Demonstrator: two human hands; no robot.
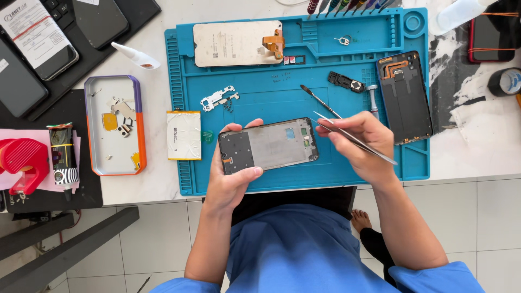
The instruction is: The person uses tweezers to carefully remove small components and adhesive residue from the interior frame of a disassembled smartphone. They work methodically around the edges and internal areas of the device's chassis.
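Holding the opened grey and black phone frame point(268, 145) above the blue silicone repair mat point(260, 106), the left hand point(230, 176) has its fingers and thumb closed around the left end of the frame, which lies flat and sideways between both hands. The right hand point(361, 144) is pinched together on thin metal tweezers point(353, 138), and their tips point to the right edge of the frame; if they touch a part there I cannot tell, the tips are too small in this view.

Judging from how the pieces lie, the disassembly looks well advanced. The display panel with orange flex cable point(239, 43) is already off and rests face down at the top of the mat. The black back cover with copper-coloured coil point(404, 97) lies apart at the right edge of the mat. The white rectangular battery point(183, 135) is out and sits just beside the left border of the mat. A silver metal bracket point(217, 99), a small black camera module point(347, 82) and a thin metal spudger point(320, 101) lie loose on the mat. The oblong tray with purple and orange rim point(140, 125) holds little removed parts.

What is left seems to be the fine work inside the frame itself, where small boards and a blue piece are still seated.
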